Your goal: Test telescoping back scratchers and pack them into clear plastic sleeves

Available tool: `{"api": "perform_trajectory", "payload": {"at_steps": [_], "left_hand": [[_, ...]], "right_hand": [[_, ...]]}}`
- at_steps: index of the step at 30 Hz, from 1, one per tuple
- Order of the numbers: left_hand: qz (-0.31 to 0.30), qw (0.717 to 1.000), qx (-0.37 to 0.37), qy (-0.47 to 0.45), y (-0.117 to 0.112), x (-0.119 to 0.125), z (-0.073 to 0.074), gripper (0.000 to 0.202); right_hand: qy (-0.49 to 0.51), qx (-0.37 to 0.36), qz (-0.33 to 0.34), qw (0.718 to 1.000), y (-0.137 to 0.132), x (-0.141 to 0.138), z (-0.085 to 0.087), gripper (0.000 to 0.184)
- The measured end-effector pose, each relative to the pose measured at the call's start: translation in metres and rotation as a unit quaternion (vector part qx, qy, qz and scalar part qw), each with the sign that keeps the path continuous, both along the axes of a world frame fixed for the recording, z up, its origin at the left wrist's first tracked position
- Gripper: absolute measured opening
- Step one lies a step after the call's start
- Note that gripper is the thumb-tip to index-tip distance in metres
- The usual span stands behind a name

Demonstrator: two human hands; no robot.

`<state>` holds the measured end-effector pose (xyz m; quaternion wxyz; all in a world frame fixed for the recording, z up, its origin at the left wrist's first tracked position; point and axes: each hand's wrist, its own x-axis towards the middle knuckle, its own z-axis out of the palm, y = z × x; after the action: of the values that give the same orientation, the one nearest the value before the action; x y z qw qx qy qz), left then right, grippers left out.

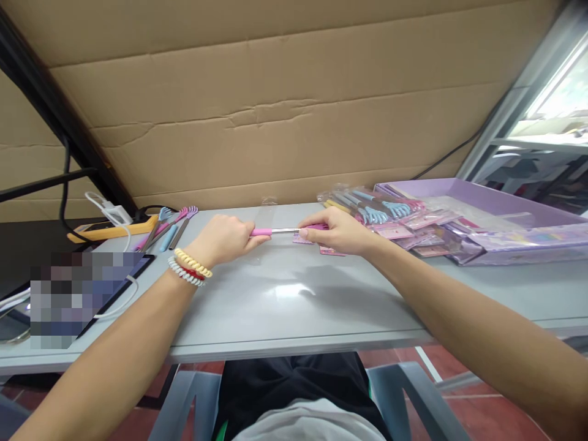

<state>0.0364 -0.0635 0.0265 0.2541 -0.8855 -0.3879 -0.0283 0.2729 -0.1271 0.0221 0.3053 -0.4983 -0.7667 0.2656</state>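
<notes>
A pink telescopic back scratcher (pixel 285 231) with a bare metal rod is held level above the grey table, between both hands. My left hand (pixel 225 237) is closed around its pink end on the left. My right hand (pixel 339 231) grips the pink part at the other end, and the fingers cover much of it. Beneath the right hand lie small pink cards (pixel 331 251). A clear plastic sleeve (pixel 265 215) lies flat on the table behind the rod.
Bagged back scratchers (pixel 372 208) and pink packets lie at right beside a purple box (pixel 519 245). Loose scratchers (pixel 177 226), a yellow object (pixel 113 230), a white cable and a tablet (pixel 114 288) occupy the left. Cardboard (pixel 294 110) stands behind the table (pixel 275 312).
</notes>
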Motion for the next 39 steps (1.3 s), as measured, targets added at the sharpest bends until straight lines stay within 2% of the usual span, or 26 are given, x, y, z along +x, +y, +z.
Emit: {"api": "perform_trajectory", "payload": {"at_steps": [3, 9, 23, 30, 32, 34, 37, 39], "left_hand": [[-0.003, 1.000, 0.002, 0.002, -0.002, 0.000, 0.000, 0.072], [-0.007, 1.000, -0.018, 0.007, -0.008, 0.001, 0.004, 0.073], [-0.005, 1.000, -0.017, 0.008, -0.016, 0.005, 0.003, 0.066], [-0.035, 0.997, -0.052, -0.045, -0.006, 0.008, -0.009, 0.057], [-0.057, 0.990, -0.088, -0.097, 0.001, 0.007, -0.012, 0.052], [-0.077, 0.976, -0.125, -0.163, 0.007, 0.004, -0.013, 0.046], [-0.103, 0.951, -0.162, -0.243, 0.014, 0.001, -0.013, 0.038], [-0.114, 0.933, -0.178, -0.290, 0.015, 0.001, -0.014, 0.034]], "right_hand": [[0.000, -0.004, -0.008, 1.000, 0.002, 0.000, -0.003, 0.030], [-0.021, 0.050, 0.003, 0.999, 0.003, -0.002, -0.005, 0.031], [0.005, 0.045, -0.012, 0.999, 0.000, -0.006, -0.004, 0.030], [0.032, 0.030, -0.037, 0.998, 0.005, -0.002, -0.006, 0.029], [0.068, 0.013, -0.044, 0.997, 0.009, 0.000, -0.008, 0.027], [0.144, -0.034, -0.034, 0.988, 0.013, 0.003, -0.010, 0.028], [0.288, -0.113, 0.005, 0.951, 0.018, 0.009, -0.010, 0.045], [0.365, -0.116, 0.022, 0.923, 0.020, 0.011, -0.009, 0.053]]}}
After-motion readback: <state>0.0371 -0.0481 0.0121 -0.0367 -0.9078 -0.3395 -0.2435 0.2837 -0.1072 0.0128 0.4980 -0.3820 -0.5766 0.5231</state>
